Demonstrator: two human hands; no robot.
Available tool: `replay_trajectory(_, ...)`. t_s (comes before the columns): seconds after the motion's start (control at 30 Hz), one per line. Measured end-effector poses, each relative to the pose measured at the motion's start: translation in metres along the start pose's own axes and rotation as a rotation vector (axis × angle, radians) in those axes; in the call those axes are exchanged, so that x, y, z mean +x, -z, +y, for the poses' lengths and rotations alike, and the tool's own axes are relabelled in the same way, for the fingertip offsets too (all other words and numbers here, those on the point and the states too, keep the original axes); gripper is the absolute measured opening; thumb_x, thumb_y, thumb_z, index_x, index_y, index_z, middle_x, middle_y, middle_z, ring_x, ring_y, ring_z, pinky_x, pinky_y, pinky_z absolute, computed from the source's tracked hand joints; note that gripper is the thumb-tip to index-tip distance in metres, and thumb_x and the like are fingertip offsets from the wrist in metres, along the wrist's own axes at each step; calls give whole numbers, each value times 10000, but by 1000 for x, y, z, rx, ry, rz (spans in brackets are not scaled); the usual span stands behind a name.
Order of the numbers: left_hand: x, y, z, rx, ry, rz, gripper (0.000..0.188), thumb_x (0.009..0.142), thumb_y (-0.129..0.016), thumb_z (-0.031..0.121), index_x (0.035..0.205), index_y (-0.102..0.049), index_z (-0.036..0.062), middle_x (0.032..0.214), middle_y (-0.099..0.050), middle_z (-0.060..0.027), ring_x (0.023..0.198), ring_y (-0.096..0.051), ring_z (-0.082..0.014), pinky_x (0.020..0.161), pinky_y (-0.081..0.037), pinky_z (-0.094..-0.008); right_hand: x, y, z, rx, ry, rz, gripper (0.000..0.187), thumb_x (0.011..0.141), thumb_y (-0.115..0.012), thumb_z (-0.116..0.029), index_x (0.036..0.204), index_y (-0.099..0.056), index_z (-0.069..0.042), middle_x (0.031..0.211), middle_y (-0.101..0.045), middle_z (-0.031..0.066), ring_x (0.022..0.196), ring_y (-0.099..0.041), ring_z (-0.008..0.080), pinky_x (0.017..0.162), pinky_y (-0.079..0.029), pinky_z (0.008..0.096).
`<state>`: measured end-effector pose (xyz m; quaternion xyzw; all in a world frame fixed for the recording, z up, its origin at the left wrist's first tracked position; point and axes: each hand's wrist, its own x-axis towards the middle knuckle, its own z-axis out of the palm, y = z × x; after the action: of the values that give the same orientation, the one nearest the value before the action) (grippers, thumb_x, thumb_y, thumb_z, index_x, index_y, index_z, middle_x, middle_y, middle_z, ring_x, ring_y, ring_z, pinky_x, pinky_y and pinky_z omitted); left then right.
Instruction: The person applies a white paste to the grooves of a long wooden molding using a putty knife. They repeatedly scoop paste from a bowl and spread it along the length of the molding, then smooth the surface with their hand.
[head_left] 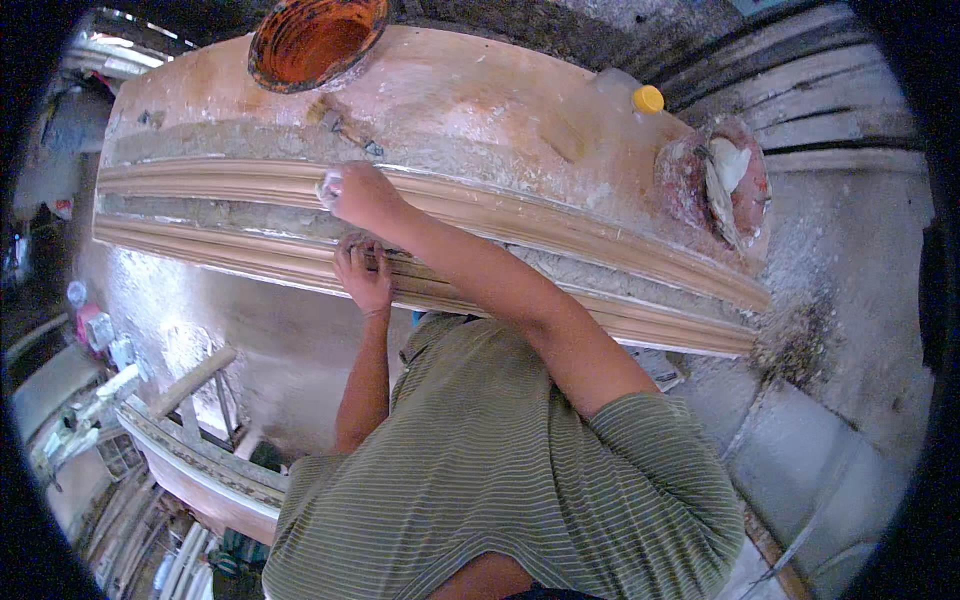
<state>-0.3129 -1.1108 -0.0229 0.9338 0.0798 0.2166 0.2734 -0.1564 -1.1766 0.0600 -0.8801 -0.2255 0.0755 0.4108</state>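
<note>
Tan moulding (pixel 510 218), long, ridged, white-flecked edges

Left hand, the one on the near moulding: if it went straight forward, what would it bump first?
Probably the right hand, just ahead of the left hand's fingers, on the far moulding. Their heights are hard to judge, so it might pass underneath.

Likely a workshop, given mouldings (pixel 210 179) and stained bucket (pixel 318 48).
</note>
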Motion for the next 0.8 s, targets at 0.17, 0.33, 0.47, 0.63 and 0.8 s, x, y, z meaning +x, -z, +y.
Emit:
replay_trajectory(0.17, -1, 3, 4, -3, 60, -5, 144, 835, -683, 192, 930, -628, 98, 1165, -576, -128, 1146, -499, -353, 965, -371, -498, -132, 67, 50, 15, -16, 102, 196, 808, -679, -203, 935, -666, -54, 920, -657, 153, 839, -631, 346, 737, -516, 441)
replay_trajectory(0.33, -4, 3, 5, -46, 48, 54, 121, 811, -691, 149, 906, -621, 122, 1149, -592, -56, 1149, -513, -317, 963, -384, -472, -297, 181, 125, -248, -310, 242, 152, 799, -723, -115, 932, -699, -45, 896, -677, 129, 832, -677, 246, 695, -537, 303)
replay_trajectory(0.47, -4, 2, 4, 0, 38, 38, 124, 798, -697, 145, 895, -620, 131, 1140, -597, -47, 1123, -528, -312, 954, -390, -467, -278, 220, 111, -408, -631, 263, 233, 785, -744, -196, 934, -676, -30, 901, -682, 151, 854, -657, 335, 757, -520, 404)
replay_trajectory(0.63, 1, 7, 6, -20, 38, -12, 124, 795, -700, 157, 889, -622, 138, 1139, -598, -47, 1125, -521, -307, 959, -383, -460, -140, 140, 63, -4, -214, 167, 269, 844, -684, -273, 1035, -711, -85, 1050, -651, 189, 947, -616, 364, 886, -476, 446)
replay_trajectory(0.8, 2, 2, 4, 12, 11, 37, 128, 804, -696, 166, 898, -619, 125, 1137, -596, -73, 1120, -519, -317, 960, -382, -467, -11, -5, 13, 54, -20, 264, 212, 821, -661, -262, 894, -696, -66, 807, -659, 185, 740, -634, 401, 716, -524, 473)
